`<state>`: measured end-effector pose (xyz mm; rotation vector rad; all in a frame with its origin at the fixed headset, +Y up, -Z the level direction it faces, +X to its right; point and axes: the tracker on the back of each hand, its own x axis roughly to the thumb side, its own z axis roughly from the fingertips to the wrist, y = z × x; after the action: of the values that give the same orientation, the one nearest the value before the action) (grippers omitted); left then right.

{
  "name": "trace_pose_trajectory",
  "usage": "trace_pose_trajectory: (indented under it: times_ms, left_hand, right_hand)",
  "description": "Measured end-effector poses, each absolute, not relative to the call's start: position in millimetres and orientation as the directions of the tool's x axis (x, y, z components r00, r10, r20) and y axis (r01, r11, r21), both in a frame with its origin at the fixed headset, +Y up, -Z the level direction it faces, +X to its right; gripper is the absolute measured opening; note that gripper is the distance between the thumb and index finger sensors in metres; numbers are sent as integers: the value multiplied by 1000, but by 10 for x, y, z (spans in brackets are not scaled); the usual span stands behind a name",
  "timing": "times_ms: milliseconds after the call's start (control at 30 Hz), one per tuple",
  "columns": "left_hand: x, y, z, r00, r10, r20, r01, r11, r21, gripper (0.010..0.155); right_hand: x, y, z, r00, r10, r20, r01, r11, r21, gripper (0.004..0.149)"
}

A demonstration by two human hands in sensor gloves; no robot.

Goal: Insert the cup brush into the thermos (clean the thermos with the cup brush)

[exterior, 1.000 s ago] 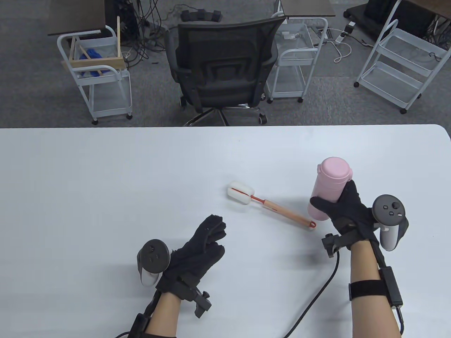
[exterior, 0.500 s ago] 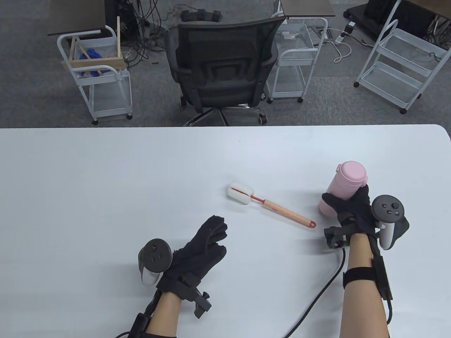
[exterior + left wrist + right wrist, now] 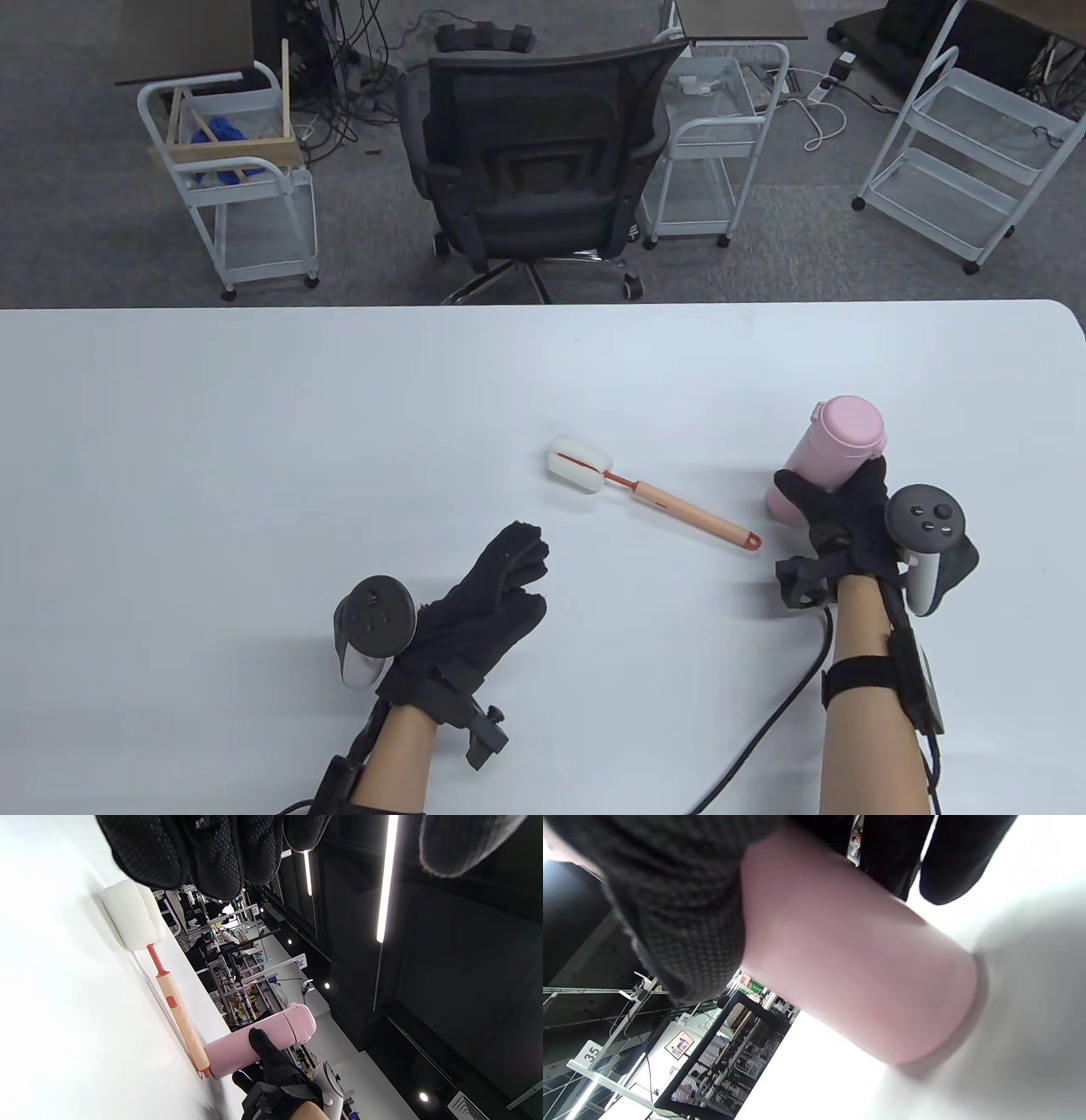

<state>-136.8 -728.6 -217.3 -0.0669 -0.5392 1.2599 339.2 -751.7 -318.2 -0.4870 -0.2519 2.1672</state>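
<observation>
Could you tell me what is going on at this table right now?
A person in sensor gloves is preparing to clean a pink thermos. The right hand grips its body, standing on the white table, lid on. The cup brush lies untouched between the hands, and the left hand holds nothing.

The table view looks steeply down from above the table's (image 3: 339,399) near edge, facing the chair (image 3: 530,161) beyond. The left wrist view sits low, rolled sideways, looking along the tabletop past the brush (image 3: 169,984) to the thermos (image 3: 258,1041). The right wrist view, seemingly tilted too, is pressed close against the thermos (image 3: 857,967). All three share the thermos (image 3: 827,450).
</observation>
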Motion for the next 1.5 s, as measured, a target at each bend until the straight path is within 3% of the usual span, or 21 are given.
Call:
trace_pose_trajectory:
  times_ms: [67, 233, 433, 567, 700, 1033, 1333, 1500]
  left_hand:
    - [-1378, -7282, -2174, 196, 917, 348, -886, 318, -338, 87]
    - [-1403, -7278, -2186, 190, 920, 344, -896, 306, -323, 87]
    - [-1398, -7296, -2194, 211, 918, 337, -889, 323, -324, 87]
    - [-1410, -7283, -2186, 222, 912, 344, -888, 334, -314, 87]
    - [-1431, -7256, -2184, 290, 889, 353, -881, 392, -264, 86]
    - [-1478, -7121, -2105, 543, 748, 381, -799, 600, -41, 82]
    - [-1539, -6962, -2003, 821, 473, 319, -550, 806, 219, 81]
    - [-1497, -7006, -2019, 955, 205, 214, -258, 932, 256, 76]
  right_hand:
    - [3396, -7523, -3149, -573, 767, -289, -708, -641, -298, 96]
    - [3414, -7485, -2942, -550, 800, -239, -751, -599, -279, 84]
    - [3365, -7423, -2615, -582, 784, -215, -746, -620, -242, 98]
    - [3199, -7276, -2380, -686, 700, -200, -684, -714, -153, 99]
    - [2892, -7101, -2216, -799, 596, -81, -587, -802, -109, 97]
    - [1945, -6812, -2135, -886, 416, 205, -435, -899, -59, 93]
    - [1517, -6902, -2163, -938, 179, 297, -224, -967, -122, 93]
    - [1483, -7067, -2204, -953, 114, 282, -148, -984, -102, 92]
